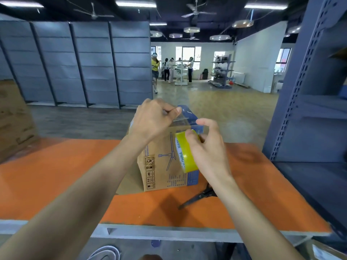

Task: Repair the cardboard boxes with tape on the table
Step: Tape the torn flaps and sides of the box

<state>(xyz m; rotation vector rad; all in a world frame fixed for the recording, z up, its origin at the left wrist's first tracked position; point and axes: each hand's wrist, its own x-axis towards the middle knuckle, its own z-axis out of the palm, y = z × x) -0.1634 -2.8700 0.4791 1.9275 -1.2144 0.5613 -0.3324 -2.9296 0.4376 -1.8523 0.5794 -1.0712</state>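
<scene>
Left hand (152,119): fingers curled, thumb and forefinger pinching the free end of a clear tape strip (185,117). The strip runs from this hand across to the right hand (206,147). Right hand: grips the yellow tape roll (185,152), thumb on the roll's outer band, other fingers curled behind it, forefinger lifted. Cardboard box (163,171): stands on the orange counter (56,184), directly below both hands; fan drawing and handling symbols on the near faces. The roll sits in front of the box's upper right corner. Scissors (199,197): flat on the counter, below the right wrist, just beside the box's near right corner.
</scene>
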